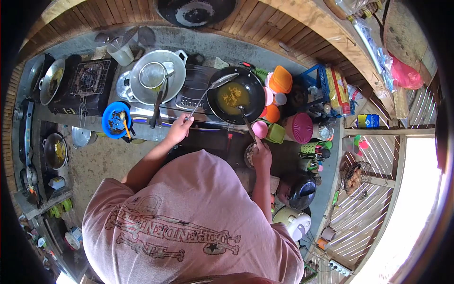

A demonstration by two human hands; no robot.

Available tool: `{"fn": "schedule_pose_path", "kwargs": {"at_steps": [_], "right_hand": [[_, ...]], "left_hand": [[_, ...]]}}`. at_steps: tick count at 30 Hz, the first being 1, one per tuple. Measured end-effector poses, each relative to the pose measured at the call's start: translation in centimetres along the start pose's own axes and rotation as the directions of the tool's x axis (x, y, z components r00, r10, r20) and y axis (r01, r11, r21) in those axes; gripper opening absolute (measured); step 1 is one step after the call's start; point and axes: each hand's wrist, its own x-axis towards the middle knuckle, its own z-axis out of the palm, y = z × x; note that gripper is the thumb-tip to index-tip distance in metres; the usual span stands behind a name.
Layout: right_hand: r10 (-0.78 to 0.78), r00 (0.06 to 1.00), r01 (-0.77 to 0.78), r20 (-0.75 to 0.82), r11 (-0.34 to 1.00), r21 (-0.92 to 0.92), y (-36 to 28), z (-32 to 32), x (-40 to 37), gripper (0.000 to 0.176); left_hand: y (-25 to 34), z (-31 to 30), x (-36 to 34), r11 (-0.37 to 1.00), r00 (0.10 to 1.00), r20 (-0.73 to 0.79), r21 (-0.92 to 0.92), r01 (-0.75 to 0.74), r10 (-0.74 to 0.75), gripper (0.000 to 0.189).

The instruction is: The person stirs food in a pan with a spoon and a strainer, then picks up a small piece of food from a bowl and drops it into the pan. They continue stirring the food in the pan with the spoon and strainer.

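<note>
A black wok (pixel 259 97) on the stove holds yellow oil with a clump of golden-brown frying food (pixel 232 96) in it. My left hand (pixel 181 128) is closed around the thin handle of a long metal spoon (pixel 223 81), whose wide shallow head lies over the wok's upper left rim. On the right side, my right hand (pixel 261 153) grips the long handle of a spatula (pixel 249 124). That spatula reaches up over the near rim, with its tip at the oil beside the food.
Left of the wok, a strainer (pixel 152 75) rests across a large aluminium pot (pixel 171 90). A blue bowl (pixel 113 130) with an orange-handled utensil sits by the counter edge. Colourful plastic containers (pixel 302 128) crowd the right. Another burner (pixel 90 78) stands further left.
</note>
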Motion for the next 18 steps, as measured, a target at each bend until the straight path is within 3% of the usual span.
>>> {"fn": "schedule_pose_path", "kwargs": {"at_steps": [3,6,9,11,18], "right_hand": [[-0.061,0.998,0.060,-0.017,0.997,-0.047,1.1,1.8,0.8,0.039],[-0.059,0.997,0.061,-0.049,0.998,0.033,0.8,2.9,1.7,0.039],[0.040,0.999,-0.038,0.031,0.999,-0.035,-0.4,3.5,2.6,0.039],[-0.089,0.995,0.089,-0.042,0.996,0.009,-0.1,4.5,3.0,0.040],[-0.063,0.998,0.064,-0.014,0.997,0.049,-1.6,3.4,2.5,0.039]], "left_hand": [[0.3,0.0,-0.1,1.000,1.000,0.004,-0.009,0.004,-0.004,0.035],[0.1,0.0,-0.1,1.000,1.000,0.003,0.013,0.015,-0.015,0.035],[-0.5,0.1,-0.1,1.000,1.000,0.000,-0.008,0.008,-0.008,0.036],[-0.7,0.1,-0.2,1.000,1.000,-0.002,0.000,0.007,-0.007,0.036],[-1.2,0.4,-0.5,0.999,1.000,-0.019,-0.040,-0.003,0.003,0.035]]}}
